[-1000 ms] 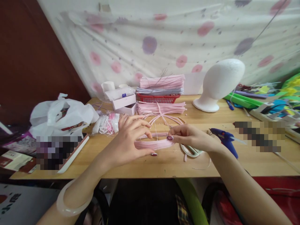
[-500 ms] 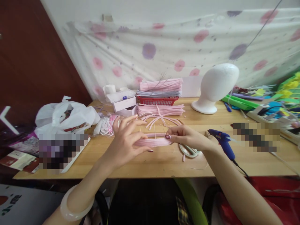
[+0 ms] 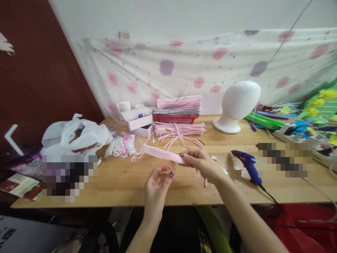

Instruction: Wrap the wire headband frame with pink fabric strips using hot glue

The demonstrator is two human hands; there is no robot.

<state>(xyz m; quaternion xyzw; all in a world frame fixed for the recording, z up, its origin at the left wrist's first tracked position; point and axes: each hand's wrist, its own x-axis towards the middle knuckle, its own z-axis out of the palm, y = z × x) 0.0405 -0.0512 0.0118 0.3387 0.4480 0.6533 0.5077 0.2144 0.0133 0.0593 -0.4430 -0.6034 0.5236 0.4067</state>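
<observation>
My right hand [image 3: 200, 162] pinches one end of a bundle of pink fuzzy craft stems [image 3: 161, 154], which sticks out to the left just above the wooden table [image 3: 126, 182]. My left hand [image 3: 157, 183] hangs below the bundle near the table's front edge, palm up, fingers loosely curled and apart, holding nothing. Loose pink stems [image 3: 181, 135] lie spread on the table just behind my hands.
A blue glue gun [image 3: 247, 164] lies right of my right hand. A white foam head [image 3: 237, 105], a red basket [image 3: 176, 118] under stacked pink stems, white boxes [image 3: 138, 121], bead packets [image 3: 121, 147] and a white plastic bag [image 3: 76, 135] stand further back and left. Colourful craft material fills the far right.
My left hand has let go of the pink bundle and dropped toward the table's front edge. My right hand keeps the bundle, now tilted up to the left. The view has tilted upward.
</observation>
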